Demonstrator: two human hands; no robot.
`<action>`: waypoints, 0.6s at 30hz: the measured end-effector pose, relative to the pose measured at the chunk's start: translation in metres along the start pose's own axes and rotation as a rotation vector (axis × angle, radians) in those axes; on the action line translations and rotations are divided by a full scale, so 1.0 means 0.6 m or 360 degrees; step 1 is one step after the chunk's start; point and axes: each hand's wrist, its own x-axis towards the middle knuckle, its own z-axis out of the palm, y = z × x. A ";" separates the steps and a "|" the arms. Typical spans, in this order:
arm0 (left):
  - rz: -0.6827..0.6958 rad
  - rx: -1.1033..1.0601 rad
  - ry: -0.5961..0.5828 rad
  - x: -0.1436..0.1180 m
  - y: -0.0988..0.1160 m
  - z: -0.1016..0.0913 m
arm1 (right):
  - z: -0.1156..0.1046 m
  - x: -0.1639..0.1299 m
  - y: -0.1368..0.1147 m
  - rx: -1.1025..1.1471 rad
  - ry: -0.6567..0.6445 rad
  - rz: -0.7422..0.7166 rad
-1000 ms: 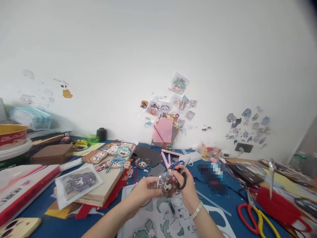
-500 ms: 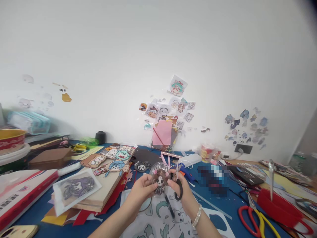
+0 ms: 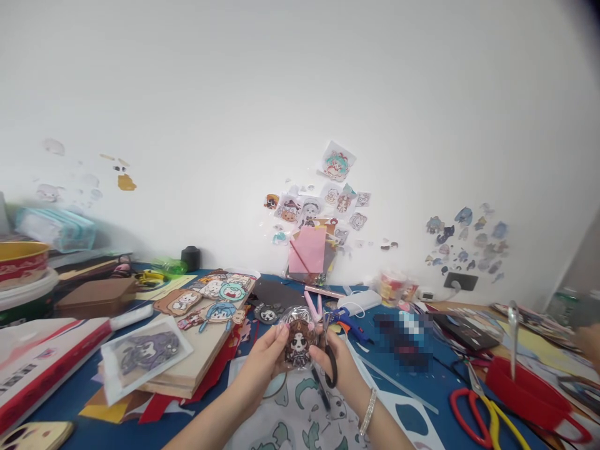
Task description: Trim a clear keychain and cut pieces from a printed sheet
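A small flat brown-haired cartoon figure [image 3: 298,340] in shiny clear plastic is held upright above a white cloth [image 3: 281,431] printed with green shapes. My left hand [image 3: 265,359] pinches its left edge between thumb and fingers. Black-handled scissors [image 3: 332,369] hang in my right hand [image 3: 345,365], blades pointing up and seen nearly edge-on. The fingertips of that hand also touch the figure's right side. A dark pen-like stick [image 3: 321,389] lies on the cloth just below.
On the left, cartoon cutouts [image 3: 220,303] lie on a stack of boards, near a bagged purple figure [image 3: 152,350]. To the right are a blue glue gun [image 3: 354,326], red-and-yellow scissors [image 3: 487,412] and a red holder [image 3: 534,394]. A blurred hand or arm [image 3: 589,344] shows at the right edge.
The figure has shifted slightly left and turned more squarely to me. My left thumb has moved up its edge. The scissors have turned edge-on. A blurred hand or arm has appeared at far right.
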 end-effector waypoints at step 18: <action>0.0099 0.0087 0.0035 0.011 -0.009 -0.014 | 0.005 -0.009 0.007 -0.0247 -0.0118 0.0112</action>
